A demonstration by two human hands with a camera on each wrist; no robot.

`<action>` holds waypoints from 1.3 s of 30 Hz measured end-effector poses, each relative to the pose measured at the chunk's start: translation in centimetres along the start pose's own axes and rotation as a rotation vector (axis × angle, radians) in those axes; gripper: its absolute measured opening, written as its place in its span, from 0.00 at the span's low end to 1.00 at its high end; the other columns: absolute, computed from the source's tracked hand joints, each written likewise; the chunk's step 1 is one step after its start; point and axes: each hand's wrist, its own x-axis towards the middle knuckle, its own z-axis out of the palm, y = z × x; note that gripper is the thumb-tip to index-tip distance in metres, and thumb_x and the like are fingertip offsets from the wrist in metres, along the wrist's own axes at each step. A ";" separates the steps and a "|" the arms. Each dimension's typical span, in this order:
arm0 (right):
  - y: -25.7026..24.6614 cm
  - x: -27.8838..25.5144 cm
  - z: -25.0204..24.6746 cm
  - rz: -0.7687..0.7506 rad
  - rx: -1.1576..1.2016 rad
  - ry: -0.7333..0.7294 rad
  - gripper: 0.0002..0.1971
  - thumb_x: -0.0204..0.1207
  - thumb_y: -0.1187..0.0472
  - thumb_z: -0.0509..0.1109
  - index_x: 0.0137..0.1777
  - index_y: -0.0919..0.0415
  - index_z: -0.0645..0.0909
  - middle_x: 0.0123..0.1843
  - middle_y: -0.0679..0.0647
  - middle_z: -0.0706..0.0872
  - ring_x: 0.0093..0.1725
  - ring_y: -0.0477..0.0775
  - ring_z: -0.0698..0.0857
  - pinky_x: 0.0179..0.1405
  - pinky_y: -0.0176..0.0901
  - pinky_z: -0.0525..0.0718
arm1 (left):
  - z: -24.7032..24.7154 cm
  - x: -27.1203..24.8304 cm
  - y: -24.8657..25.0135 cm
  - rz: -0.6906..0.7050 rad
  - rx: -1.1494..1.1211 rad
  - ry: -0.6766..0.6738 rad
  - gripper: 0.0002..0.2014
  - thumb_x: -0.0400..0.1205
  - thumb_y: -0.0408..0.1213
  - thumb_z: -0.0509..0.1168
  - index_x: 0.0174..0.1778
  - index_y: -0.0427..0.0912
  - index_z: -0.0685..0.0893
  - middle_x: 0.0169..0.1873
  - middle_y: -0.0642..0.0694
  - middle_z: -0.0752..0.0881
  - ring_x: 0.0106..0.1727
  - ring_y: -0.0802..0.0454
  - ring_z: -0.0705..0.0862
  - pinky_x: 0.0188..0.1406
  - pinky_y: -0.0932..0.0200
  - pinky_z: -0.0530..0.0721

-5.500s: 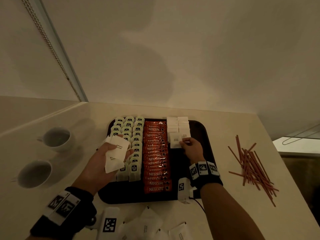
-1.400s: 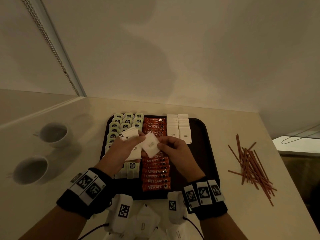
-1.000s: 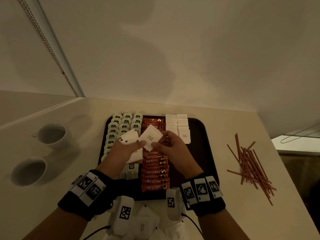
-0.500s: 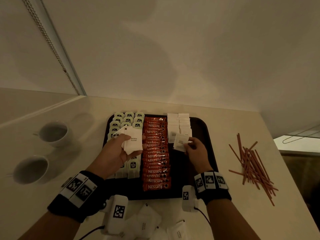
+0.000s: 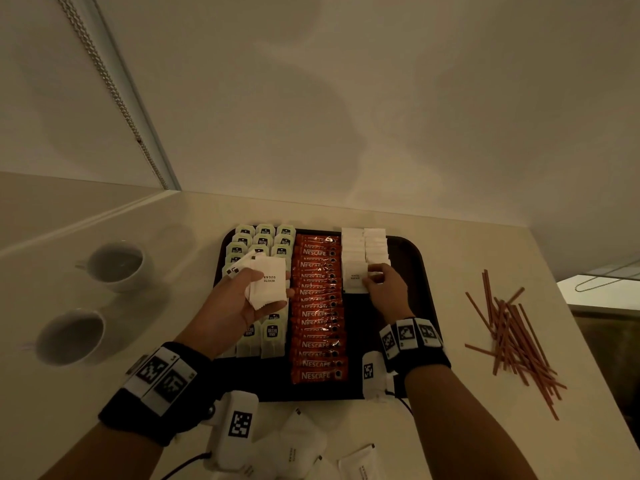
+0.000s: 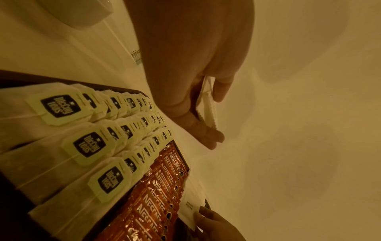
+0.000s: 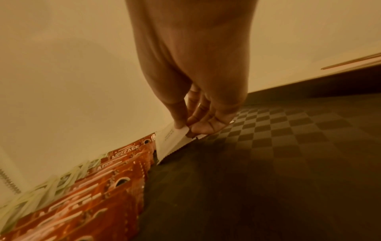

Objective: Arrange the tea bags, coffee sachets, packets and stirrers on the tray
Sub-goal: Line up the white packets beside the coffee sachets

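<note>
White sugar packet [image 5: 355, 280] pinched by right hand [image 5: 388, 292] fingers [image 7: 181, 114], low on dark tray [image 5: 412, 258], frame centre. Left hand [image 5: 239, 299] fingers curled round packet stack [image 5: 268, 284], centre-left, above tea bags [image 5: 263, 237].

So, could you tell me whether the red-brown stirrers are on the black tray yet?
Not yet: the red-brown stirrers lie loose on the counter, right of the black tray.

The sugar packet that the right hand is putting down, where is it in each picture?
Head view: the sugar packet is right of centre on the tray, by the right hand.
Left wrist view: bottom centre.
Right wrist view: middle, under the fingers, packet at.
Shared landmark: the orange coffee sachets beside it.
</note>
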 end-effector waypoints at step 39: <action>-5.6 -7.0 -0.2 -0.216 0.356 -0.383 0.05 0.77 0.62 0.71 0.51 0.57 0.86 0.50 0.54 0.89 0.51 0.52 0.88 0.50 0.45 0.88 | 1.9 1.1 -0.9 0.190 0.365 0.102 0.03 0.82 0.31 0.64 0.49 0.41 0.81 0.39 0.40 0.88 0.38 0.47 0.87 0.23 0.65 0.84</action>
